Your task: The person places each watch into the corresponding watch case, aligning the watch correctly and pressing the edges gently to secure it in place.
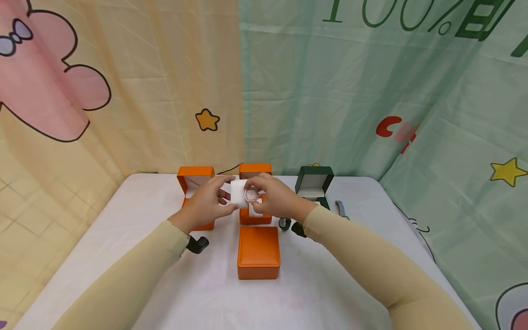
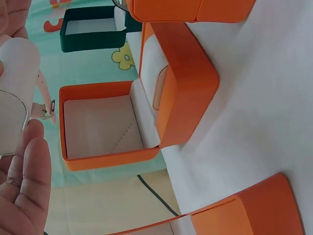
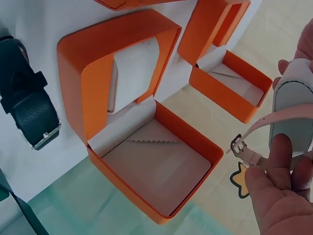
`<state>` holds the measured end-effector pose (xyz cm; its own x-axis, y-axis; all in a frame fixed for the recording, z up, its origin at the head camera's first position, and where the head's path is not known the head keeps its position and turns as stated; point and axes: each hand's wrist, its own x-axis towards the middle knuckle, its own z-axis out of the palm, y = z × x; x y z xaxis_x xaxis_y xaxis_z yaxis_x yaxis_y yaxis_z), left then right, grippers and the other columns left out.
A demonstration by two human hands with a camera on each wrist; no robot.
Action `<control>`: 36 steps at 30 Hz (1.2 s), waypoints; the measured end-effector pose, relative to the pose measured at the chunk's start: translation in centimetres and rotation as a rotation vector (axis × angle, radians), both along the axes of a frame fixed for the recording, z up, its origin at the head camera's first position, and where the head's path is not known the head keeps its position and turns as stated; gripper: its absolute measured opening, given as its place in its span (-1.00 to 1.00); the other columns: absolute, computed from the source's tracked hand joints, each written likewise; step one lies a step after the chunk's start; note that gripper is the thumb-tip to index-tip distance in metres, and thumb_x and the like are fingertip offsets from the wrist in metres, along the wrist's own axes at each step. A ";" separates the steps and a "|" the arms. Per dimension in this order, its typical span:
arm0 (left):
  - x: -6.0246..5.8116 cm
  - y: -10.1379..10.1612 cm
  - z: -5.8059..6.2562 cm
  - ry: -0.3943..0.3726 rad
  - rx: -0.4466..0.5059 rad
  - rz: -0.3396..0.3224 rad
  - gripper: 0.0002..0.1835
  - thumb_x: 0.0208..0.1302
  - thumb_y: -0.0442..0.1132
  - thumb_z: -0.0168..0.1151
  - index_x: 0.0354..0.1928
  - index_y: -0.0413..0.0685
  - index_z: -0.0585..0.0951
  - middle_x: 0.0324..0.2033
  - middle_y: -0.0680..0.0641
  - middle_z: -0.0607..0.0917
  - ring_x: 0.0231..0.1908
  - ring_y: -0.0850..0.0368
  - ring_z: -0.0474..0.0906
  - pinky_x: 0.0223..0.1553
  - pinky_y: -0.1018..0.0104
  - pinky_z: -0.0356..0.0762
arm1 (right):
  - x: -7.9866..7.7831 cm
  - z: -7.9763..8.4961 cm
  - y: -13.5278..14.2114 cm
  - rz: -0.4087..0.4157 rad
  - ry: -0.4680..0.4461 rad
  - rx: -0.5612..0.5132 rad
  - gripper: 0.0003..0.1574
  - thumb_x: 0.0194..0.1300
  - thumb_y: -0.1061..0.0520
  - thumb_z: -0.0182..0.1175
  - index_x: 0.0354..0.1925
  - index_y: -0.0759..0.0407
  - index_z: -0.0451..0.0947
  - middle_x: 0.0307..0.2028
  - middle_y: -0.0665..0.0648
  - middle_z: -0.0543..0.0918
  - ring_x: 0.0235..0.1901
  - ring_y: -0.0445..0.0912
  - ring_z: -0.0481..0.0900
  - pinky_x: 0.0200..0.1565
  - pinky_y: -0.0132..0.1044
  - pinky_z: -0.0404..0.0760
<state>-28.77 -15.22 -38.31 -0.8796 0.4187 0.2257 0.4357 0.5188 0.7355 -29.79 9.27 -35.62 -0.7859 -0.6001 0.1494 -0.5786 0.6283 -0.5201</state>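
Observation:
Above the middle open orange watch box (image 1: 255, 219), my two hands are held close together. My left hand (image 1: 208, 201) holds a white watch cushion (image 1: 237, 193) between thumb and fingers. On the other side, my right hand (image 1: 274, 197) pinches a pink watch (image 1: 251, 195) with a pale face, which overlaps the cushion in the head view. Its pink strap (image 3: 288, 111) hangs unfastened with the buckle (image 3: 238, 146) loose, in front of the cushion's flat end in the right wrist view. Inside the box below sits a white insert (image 3: 139, 68).
A closed orange box (image 1: 258, 247) stands nearest me. An open orange box (image 1: 195, 171) is at left and an open green box (image 1: 315, 171) at right. Near the right forearm lie a dark watch (image 1: 284, 223), a dark leather strap (image 3: 32, 98) and a grey-strapped watch (image 1: 340, 208).

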 end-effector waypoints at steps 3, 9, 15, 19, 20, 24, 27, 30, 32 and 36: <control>0.2 0.2 0.1 -0.006 0.001 -0.004 -0.15 0.23 -0.24 0.54 0.51 -0.16 0.35 0.38 -0.19 0.46 -0.02 -0.03 0.73 0.05 0.07 0.78 | 0.3 -0.2 0.1 -0.012 0.001 -0.016 -0.56 0.27 0.24 0.40 0.11 0.04 0.62 0.00 0.10 0.56 -0.02 0.02 0.57 0.00 -0.28 0.66; 0.3 0.3 -0.1 0.003 0.000 -0.008 -0.16 0.23 -0.26 0.55 0.50 -0.16 0.36 0.37 -0.19 0.47 -0.04 0.00 0.74 0.03 0.13 0.78 | 0.6 -0.5 0.3 -0.012 0.007 -0.045 -0.60 0.30 0.23 0.38 0.10 0.05 0.62 -0.03 0.10 0.54 -0.08 -0.01 0.53 -0.04 -0.29 0.67; 0.4 0.4 -0.3 0.009 0.001 -0.013 -0.17 0.22 -0.25 0.56 0.49 -0.17 0.37 0.36 -0.21 0.49 -0.06 0.01 0.74 0.01 0.16 0.79 | 0.8 -0.8 0.3 -0.020 -0.035 -0.081 -0.58 0.29 0.26 0.38 0.11 0.09 0.60 -0.01 0.11 0.53 -0.05 0.00 0.55 0.01 -0.34 0.70; 0.3 0.5 -0.4 0.010 -0.005 -0.013 -0.16 0.21 -0.25 0.57 0.49 -0.15 0.37 0.35 -0.19 0.51 -0.06 0.02 0.74 0.01 0.16 0.79 | 0.8 -0.9 0.4 -0.019 -0.045 -0.098 -0.59 0.30 0.27 0.37 0.10 0.09 0.60 -0.01 0.11 0.53 -0.04 -0.05 0.54 0.03 -0.34 0.72; 0.3 0.5 -0.4 0.009 -0.007 -0.013 -0.16 0.20 -0.25 0.57 0.49 -0.14 0.38 0.35 -0.18 0.51 -0.06 0.02 0.74 0.01 0.16 0.79 | 0.8 -0.9 0.3 -0.018 -0.047 -0.103 -0.59 0.30 0.28 0.37 0.10 0.10 0.60 0.00 0.11 0.54 -0.04 -0.05 0.54 0.03 -0.33 0.73; 0.2 0.6 -0.4 0.013 -0.015 -0.018 -0.17 0.21 -0.25 0.57 0.48 -0.13 0.38 0.34 -0.18 0.52 -0.05 0.02 0.74 0.00 0.17 0.79 | 0.9 -0.9 0.4 -0.014 -0.060 -0.114 -0.59 0.31 0.29 0.36 0.11 0.12 0.59 0.00 0.12 0.54 -0.03 -0.05 0.55 0.06 -0.32 0.74; 0.2 0.6 -0.4 0.018 -0.015 -0.023 -0.18 0.21 -0.24 0.57 0.47 -0.14 0.38 0.34 -0.18 0.51 -0.04 0.01 0.74 0.00 0.17 0.79 | 0.9 -0.9 0.4 -0.005 -0.062 -0.123 -0.60 0.32 0.30 0.35 0.11 0.13 0.59 0.01 0.14 0.53 -0.02 -0.04 0.56 0.07 -0.32 0.74; 0.2 0.6 -0.4 0.022 -0.012 -0.026 -0.18 0.21 -0.25 0.56 0.47 -0.14 0.38 0.35 -0.18 0.51 -0.04 0.01 0.74 0.00 0.18 0.79 | 0.9 -1.0 0.5 -0.001 -0.059 -0.130 -0.60 0.33 0.30 0.35 0.11 0.13 0.58 0.02 0.14 0.53 -0.01 -0.04 0.56 0.08 -0.31 0.74; 0.3 0.6 -0.4 0.023 -0.013 -0.027 -0.18 0.21 -0.24 0.56 0.47 -0.14 0.38 0.35 -0.18 0.50 -0.04 0.02 0.73 0.00 0.19 0.79 | 0.9 -1.0 0.5 -0.003 -0.063 -0.133 -0.59 0.33 0.30 0.35 0.12 0.12 0.58 0.02 0.14 0.53 -0.01 -0.04 0.56 0.09 -0.30 0.74; 0.3 0.6 -0.3 0.029 -0.011 -0.030 -0.19 0.22 -0.25 0.55 0.47 -0.15 0.38 0.37 -0.18 0.49 -0.04 0.03 0.74 0.00 0.21 0.79 | 0.9 -1.1 0.6 -0.005 -0.070 -0.143 -0.56 0.32 0.31 0.37 0.14 0.12 0.58 0.03 0.14 0.52 -0.01 -0.03 0.56 0.09 -0.29 0.75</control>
